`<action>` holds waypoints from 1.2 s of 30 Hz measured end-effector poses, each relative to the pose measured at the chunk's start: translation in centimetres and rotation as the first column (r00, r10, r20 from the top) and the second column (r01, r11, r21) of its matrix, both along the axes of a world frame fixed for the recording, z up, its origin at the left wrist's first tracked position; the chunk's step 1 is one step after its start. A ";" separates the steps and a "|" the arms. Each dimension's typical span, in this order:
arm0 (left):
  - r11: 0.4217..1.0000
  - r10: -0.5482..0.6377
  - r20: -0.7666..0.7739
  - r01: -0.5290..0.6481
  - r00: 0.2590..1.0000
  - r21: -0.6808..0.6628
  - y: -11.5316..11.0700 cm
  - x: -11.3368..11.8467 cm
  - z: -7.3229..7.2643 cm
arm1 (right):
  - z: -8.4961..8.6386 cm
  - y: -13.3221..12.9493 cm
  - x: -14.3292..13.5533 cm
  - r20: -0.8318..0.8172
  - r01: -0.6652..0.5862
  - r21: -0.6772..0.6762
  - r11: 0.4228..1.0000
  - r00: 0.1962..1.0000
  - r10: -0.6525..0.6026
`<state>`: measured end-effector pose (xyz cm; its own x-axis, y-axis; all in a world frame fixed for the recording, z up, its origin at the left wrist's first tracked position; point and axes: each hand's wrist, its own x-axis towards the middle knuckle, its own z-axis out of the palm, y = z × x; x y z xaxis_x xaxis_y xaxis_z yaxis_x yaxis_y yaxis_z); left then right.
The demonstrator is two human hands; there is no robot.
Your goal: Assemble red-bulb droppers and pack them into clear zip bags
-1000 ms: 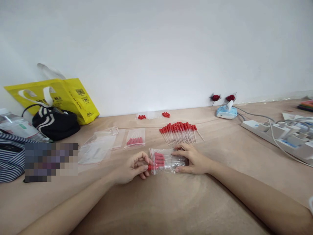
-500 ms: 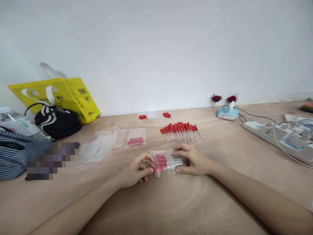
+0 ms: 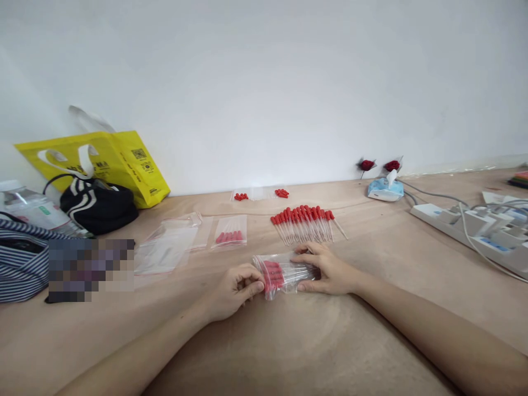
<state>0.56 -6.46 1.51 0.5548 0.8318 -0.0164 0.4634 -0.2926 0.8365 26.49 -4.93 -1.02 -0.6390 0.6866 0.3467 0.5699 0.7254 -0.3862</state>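
A clear zip bag lies on the wooden table in front of me, with several red-tipped droppers inside, tips to the left. My left hand pinches the bag's open-end edge at its lower left corner, thumb against curled fingers. Over the bag's right end rests my right hand, fingers spread and touching the plastic. Just behind it, a fanned row of red-tipped droppers lies on the table. A filled bag with red-tipped droppers lies to the back left, beside a stack of flat clear bags.
Two small groups of red pieces lie on plastic near the wall. At left are a yellow bag, a black pouch and a striped bag. A tissue pack and a power strip stand at right.
My left fingers have closed together at the bag's left edge, and the red tip that stuck out there now sits within the bag. My right hand has hardly moved.
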 end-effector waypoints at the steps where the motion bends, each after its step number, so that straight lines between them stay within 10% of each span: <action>1: 0.999 -0.028 0.020 0.027 0.999 0.040 0.0 -0.1 0.1 | 0.0 0.0 0.0 0.002 -0.002 0.000 1.000 1.000 0.002; 16: 0.887 0.230 0.195 -0.288 0.953 0.361 0.2 0.3 -1.3 | 0.2 -0.6 -0.5 0.005 0.072 0.059 0.996 0.997 -0.072; 24: 0.892 0.342 0.267 -0.401 0.901 0.208 0.1 -0.1 -1.2 | -0.1 -0.3 -0.2 -0.025 0.131 0.092 0.987 0.991 -0.129; 36: 0.974 0.131 -0.032 -0.122 0.991 0.191 0.3 -1.0 -0.3 | -0.3 -0.2 -0.3 -0.058 0.101 0.048 0.994 0.994 -0.098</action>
